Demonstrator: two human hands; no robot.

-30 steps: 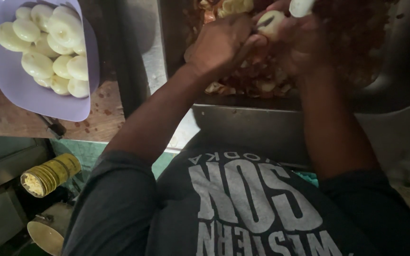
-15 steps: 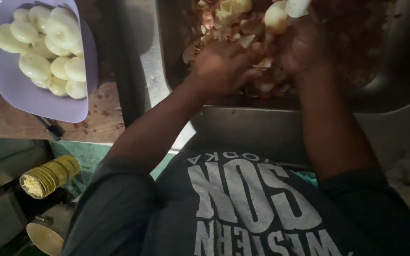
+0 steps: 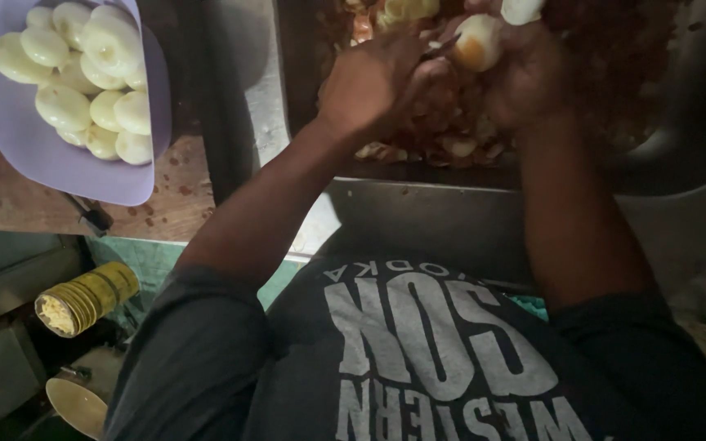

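Dim kitchen corner, steel sink (image 3: pixel 680 122) with dull, scuffed walls, basin heaped with reddish-brown papery skins (image 3: pixel 451 139) and pale scraps. Worn wooden counter (image 3: pixel 165 204) to the left, flecked with skin bits.

Right hand (image 3: pixel 525 77) curled around a half-peeled onion (image 3: pixel 477 42), rounded, pale cream with an orange-brown patch of skin on its lower side; held above the skin heap, at the top of the sink. Left hand (image 3: pixel 369 77) just beside it, fingers bent and closed on a thin dark blade or handle (image 3: pixel 439 47) pointing at the onion; too blurred to tell which. Another pale peeled piece (image 3: pixel 523 10) at the frame's top edge, just above the right hand.

Far left on the counter: lavender plastic tray (image 3: pixel 51 163), smooth, rounded corner, piled with about 10 glossy peeled onions (image 3: pixel 83 82). Below the counter: stack of yellow ribbed discs (image 3: pixel 83 298) lying on its side, plus a pale round bowl (image 3: pixel 79 407) lower down.

Dark grey shirt (image 3: pixel 418 359) with large white block lettering filling the lower frame, blocking the floor.
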